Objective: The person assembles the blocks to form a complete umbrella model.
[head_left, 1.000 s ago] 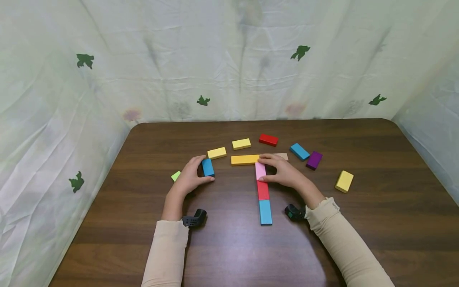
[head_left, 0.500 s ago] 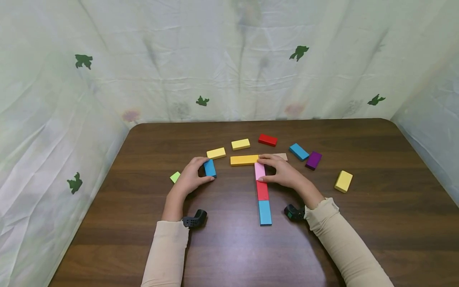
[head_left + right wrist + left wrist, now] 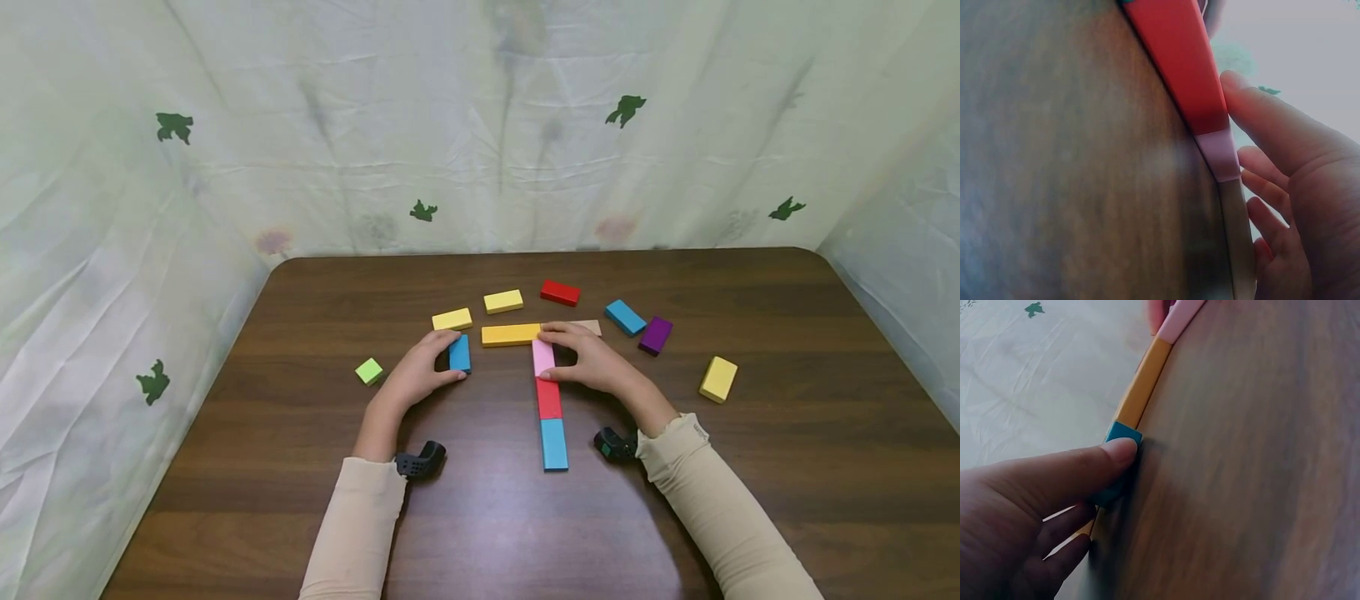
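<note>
My left hand [image 3: 411, 373] pinches a blue wooden block [image 3: 461, 356] between thumb and fingers. In the left wrist view the thumb lies over the end of this blue block [image 3: 1124, 432]. A T-like row lies to its right: an orange block [image 3: 511, 335] and a tan block [image 3: 588, 327] across the top, then pink [image 3: 543, 357], red [image 3: 549, 398] and light blue [image 3: 554, 445] blocks running down. My right hand [image 3: 596, 360] spans the pink block, thumb at the pink-red joint and fingertips at its far end. In the right wrist view, the thumb [image 3: 1254, 103] touches the red block's edge.
Two yellow blocks [image 3: 503, 302] and a red block [image 3: 560, 292] lie behind the row. At right are a blue block [image 3: 626, 317], a purple block [image 3: 656, 336] and a yellow block [image 3: 718, 379]. A green block [image 3: 369, 372] lies left. White cloth surrounds the table [image 3: 247, 467].
My left hand has moved to the right with the blue block, nearer the orange one, and the green block shows more fully. The right hand stays at the pink block.
</note>
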